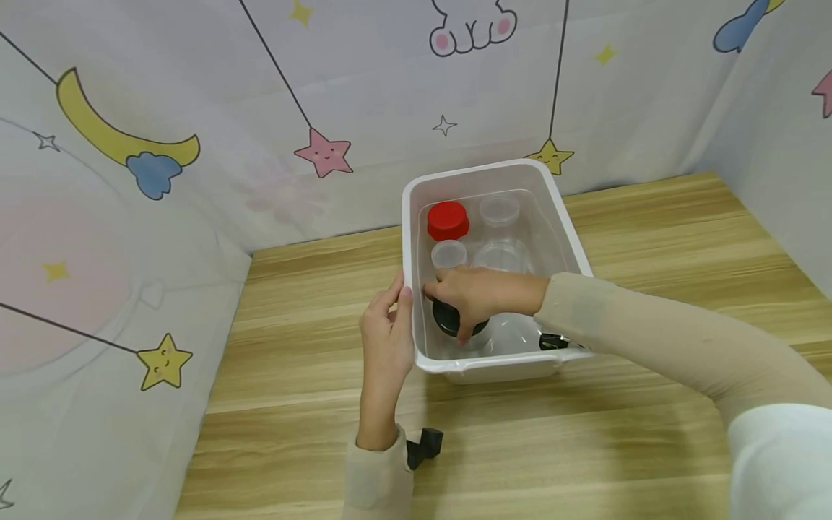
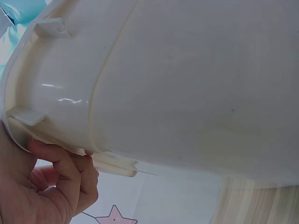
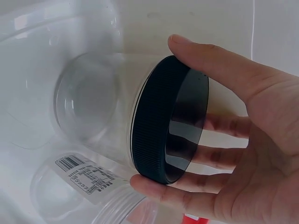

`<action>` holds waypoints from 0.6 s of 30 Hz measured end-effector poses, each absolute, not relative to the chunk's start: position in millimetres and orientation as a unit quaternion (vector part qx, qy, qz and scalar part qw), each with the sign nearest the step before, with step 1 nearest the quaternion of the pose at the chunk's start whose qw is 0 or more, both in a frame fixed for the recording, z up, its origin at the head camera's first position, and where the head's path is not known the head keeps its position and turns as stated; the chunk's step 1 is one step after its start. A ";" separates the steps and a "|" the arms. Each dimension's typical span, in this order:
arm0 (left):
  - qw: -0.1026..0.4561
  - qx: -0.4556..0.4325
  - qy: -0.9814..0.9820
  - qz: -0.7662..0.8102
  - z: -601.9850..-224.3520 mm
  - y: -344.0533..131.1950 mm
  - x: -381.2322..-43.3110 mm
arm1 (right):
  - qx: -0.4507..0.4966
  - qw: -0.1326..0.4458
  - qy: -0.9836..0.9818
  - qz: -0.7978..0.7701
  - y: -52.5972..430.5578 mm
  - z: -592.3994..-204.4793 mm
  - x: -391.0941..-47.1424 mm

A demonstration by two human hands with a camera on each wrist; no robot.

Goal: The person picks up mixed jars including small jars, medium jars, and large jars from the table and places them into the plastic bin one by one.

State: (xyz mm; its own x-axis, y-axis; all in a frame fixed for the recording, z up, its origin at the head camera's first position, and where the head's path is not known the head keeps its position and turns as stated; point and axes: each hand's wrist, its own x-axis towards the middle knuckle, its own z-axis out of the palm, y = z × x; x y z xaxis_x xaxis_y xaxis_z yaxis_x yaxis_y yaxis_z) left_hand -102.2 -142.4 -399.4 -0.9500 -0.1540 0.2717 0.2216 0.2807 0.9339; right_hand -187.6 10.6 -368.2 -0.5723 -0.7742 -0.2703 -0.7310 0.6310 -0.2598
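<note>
A white plastic tub (image 1: 481, 170) stands on the wooden table, its near side toward me. My left hand (image 1: 386, 332) grips its left rim; in the left wrist view the fingers (image 2: 84, 186) curl under the edge, against the outer wall. Inside the tub, my right hand (image 1: 477, 289) spans a black lid (image 1: 447, 318) on a clear jar. The right wrist view shows thumb and fingers spread around the ribbed edge of that lid, with the transparent jar body (image 3: 93, 107) beyond it. Beside it lies another clear jar (image 3: 88, 179) with a printed barcode label.
A red lid (image 1: 448, 220) sits toward the tub's far left corner, near clear containers with translucent tops (image 1: 499, 211). A patterned cloth backdrop (image 1: 377, 87) closes off the rear and sides of the table (image 1: 286, 390). The right forearm (image 1: 656, 339) crosses the tub's right rim.
</note>
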 end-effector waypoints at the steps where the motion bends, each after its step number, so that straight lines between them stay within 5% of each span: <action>1: 0.158 -0.021 -0.785 -0.599 -399.3 -142.5 -102.1 | -0.426 0.182 0.884 -0.060 10.4 -368.3 -187.5; 18: 0.160 -0.023 -0.787 -0.596 -398.5 -142.1 -100.5 | -0.411 0.192 0.890 -0.052 9.7 -372.6 -188.0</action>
